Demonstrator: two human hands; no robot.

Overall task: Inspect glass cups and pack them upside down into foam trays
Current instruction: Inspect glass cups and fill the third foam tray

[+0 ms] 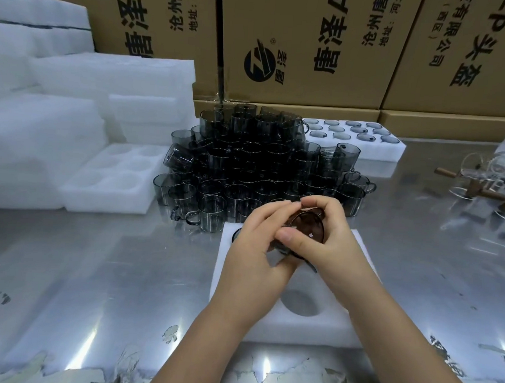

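Where steel table [95, 271] gleams | cardboard boxes [297, 47] behind | foam trays [105, 75] left

Left hand [252, 247] and right hand [330, 242] bare, forearms [399, 330] bare, short plain fingernails [285, 238]

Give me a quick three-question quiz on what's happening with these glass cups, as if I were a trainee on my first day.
1. True or false: the left hand and the right hand both grip one dark glass cup above the near foam tray.
2. Where does the pile of cups stand?
A. just beyond the near foam tray
B. on top of the cardboard boxes
C. inside a foam tray
3. Fill in the blank: the round pocket nearest the person is ____ (filled or empty).

Key: 1 true; 2 A; 3 empty.
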